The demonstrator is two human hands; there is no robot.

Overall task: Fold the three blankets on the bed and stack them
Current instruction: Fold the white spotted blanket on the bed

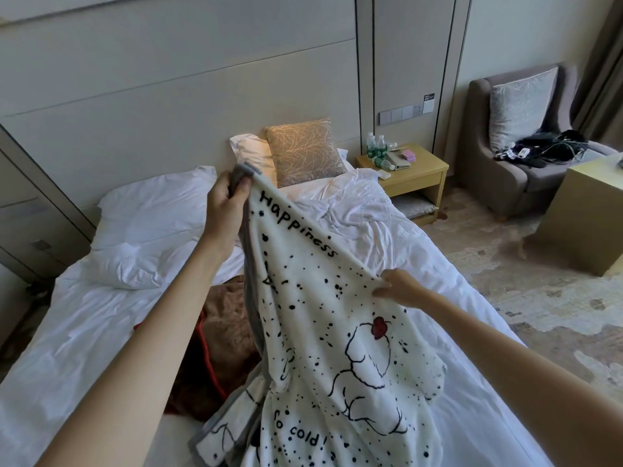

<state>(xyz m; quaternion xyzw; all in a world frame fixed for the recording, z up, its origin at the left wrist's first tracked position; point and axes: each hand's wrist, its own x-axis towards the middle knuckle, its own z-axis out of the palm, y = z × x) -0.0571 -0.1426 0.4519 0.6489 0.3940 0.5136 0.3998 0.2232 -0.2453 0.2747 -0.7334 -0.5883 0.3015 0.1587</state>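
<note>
A white blanket [323, 332] with black speckles, drawn figures and a grey border hangs in the air over the bed [84, 332]. My left hand [226, 200] grips its upper corner, raised high. Lower and to the right, my right hand [401, 286] pinches the blanket's top edge. The blanket's lower part trails down toward the bed near me. A brown blanket [222, 335] with a red edge lies crumpled on the white sheet, partly hidden behind the white one. No third blanket shows.
A white pillow [148, 230] lies at the bed's left; a tan cushion [303, 153] leans on the headboard. A nightstand [414, 176] with bottles stands right of the bed. An armchair [512, 170] and a low cabinet [580, 217] sit farther right on the carpet.
</note>
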